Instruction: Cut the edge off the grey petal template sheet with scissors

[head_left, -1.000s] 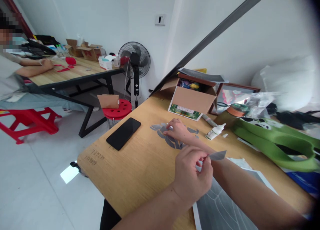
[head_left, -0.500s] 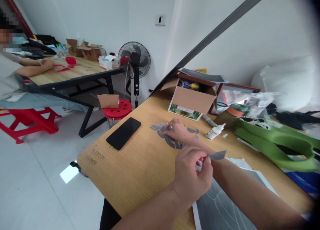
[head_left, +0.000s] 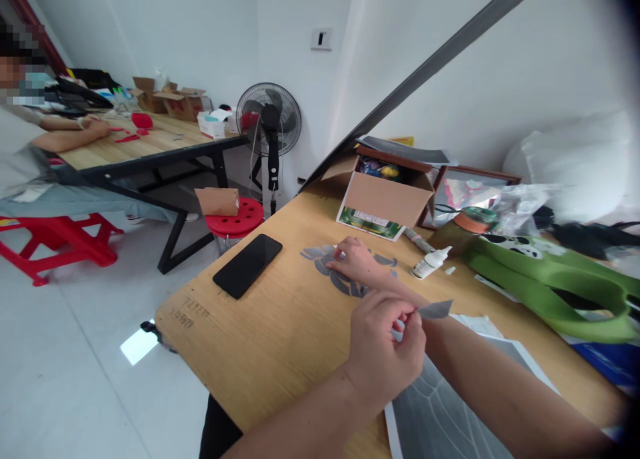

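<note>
My left hand [head_left: 385,352] is closed in the foreground, pinching a small grey paper petal [head_left: 436,309] between thumb and fingers, just above the table. Farther out, my right hand [head_left: 356,262] rests on a grey paper flower [head_left: 320,259] made of several petals that lies flat on the wooden table [head_left: 280,326]. Its fingertips are bunched and pressed on a petal. A small white glue bottle [head_left: 429,263] lies on its side just right of the flower, its cap [head_left: 450,270] beside it. A grey printed sheet [head_left: 440,412] lies under my arms.
A black phone [head_left: 247,266] lies left of the flower. Behind it stand an open cardboard box [head_left: 383,196], a framed picture [head_left: 465,189] and a green bag [head_left: 545,279]. A fan [head_left: 269,122], a red stool [head_left: 235,218] and a person at another table [head_left: 150,142] are to the left.
</note>
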Action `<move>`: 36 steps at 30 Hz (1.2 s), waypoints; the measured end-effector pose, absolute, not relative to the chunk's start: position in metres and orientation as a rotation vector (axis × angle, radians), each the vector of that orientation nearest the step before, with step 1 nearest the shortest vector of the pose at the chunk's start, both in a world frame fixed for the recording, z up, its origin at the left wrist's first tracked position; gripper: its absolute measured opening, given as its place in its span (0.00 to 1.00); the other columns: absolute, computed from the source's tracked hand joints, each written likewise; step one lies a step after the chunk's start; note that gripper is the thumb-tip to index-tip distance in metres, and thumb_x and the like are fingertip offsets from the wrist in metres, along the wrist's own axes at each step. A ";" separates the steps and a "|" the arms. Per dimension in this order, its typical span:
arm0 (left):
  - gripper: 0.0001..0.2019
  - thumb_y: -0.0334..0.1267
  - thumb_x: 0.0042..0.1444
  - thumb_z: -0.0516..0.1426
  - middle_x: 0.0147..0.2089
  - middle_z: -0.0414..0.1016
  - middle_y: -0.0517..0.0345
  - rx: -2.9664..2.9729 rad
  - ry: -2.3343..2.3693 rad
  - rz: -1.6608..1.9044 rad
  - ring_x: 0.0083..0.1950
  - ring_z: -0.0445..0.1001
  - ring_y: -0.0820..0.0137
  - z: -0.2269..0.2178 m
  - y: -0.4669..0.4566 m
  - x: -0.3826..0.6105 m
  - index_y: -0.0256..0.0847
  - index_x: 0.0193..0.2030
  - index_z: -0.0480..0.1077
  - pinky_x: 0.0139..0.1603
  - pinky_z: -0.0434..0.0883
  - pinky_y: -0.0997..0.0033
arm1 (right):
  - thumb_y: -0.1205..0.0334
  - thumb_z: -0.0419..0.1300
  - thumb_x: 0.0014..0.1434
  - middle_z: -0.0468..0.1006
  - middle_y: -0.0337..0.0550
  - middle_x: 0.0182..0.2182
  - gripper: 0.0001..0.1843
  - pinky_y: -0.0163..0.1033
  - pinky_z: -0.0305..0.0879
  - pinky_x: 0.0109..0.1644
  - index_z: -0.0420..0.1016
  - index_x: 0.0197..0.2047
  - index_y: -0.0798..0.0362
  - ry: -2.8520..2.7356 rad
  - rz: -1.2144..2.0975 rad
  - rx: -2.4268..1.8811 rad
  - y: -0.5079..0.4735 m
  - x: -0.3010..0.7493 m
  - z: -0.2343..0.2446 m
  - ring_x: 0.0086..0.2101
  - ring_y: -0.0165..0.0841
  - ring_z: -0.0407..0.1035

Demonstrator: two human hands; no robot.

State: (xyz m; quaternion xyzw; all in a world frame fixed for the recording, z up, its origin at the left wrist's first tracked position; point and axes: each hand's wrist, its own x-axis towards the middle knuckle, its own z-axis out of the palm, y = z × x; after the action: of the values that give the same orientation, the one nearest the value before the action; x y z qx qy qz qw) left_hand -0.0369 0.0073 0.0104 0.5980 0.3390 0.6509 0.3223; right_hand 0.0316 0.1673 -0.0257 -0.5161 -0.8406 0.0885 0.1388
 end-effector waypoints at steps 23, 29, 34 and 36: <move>0.05 0.31 0.55 0.53 0.29 0.73 0.55 1.586 0.900 1.715 0.30 0.67 0.69 0.011 0.007 -0.037 0.40 0.29 0.67 0.32 0.67 0.68 | 0.61 0.63 0.58 0.74 0.50 0.41 0.08 0.41 0.61 0.53 0.82 0.38 0.55 -2.462 0.308 -1.396 0.160 0.029 -0.019 0.46 0.41 0.65; 0.05 0.32 0.55 0.53 0.29 0.73 0.55 1.584 0.892 1.709 0.30 0.66 0.69 0.012 0.007 -0.037 0.41 0.29 0.67 0.31 0.67 0.69 | 0.61 0.64 0.58 0.74 0.51 0.41 0.07 0.42 0.61 0.52 0.81 0.37 0.55 -2.471 0.302 -1.393 0.159 0.029 -0.017 0.46 0.42 0.65; 0.05 0.32 0.56 0.53 0.29 0.73 0.55 1.581 0.904 1.707 0.29 0.67 0.69 0.012 0.007 -0.037 0.41 0.29 0.67 0.31 0.67 0.69 | 0.61 0.64 0.58 0.74 0.50 0.42 0.08 0.42 0.61 0.54 0.81 0.39 0.54 -2.449 0.290 -1.408 0.160 0.029 -0.018 0.47 0.41 0.65; 0.05 0.32 0.55 0.53 0.29 0.73 0.55 1.582 0.899 1.712 0.29 0.67 0.69 0.012 0.007 -0.037 0.41 0.29 0.68 0.31 0.67 0.69 | 0.61 0.64 0.57 0.74 0.50 0.42 0.09 0.42 0.61 0.54 0.81 0.40 0.54 -2.441 0.284 -1.413 0.161 0.029 -0.019 0.47 0.41 0.65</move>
State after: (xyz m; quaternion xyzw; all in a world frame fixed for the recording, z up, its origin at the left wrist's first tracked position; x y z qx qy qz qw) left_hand -0.0370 0.0074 0.0115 0.6008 0.3413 0.6501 0.3160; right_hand 0.0291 0.1605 -0.0195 -0.4924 -0.8511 0.0990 0.1528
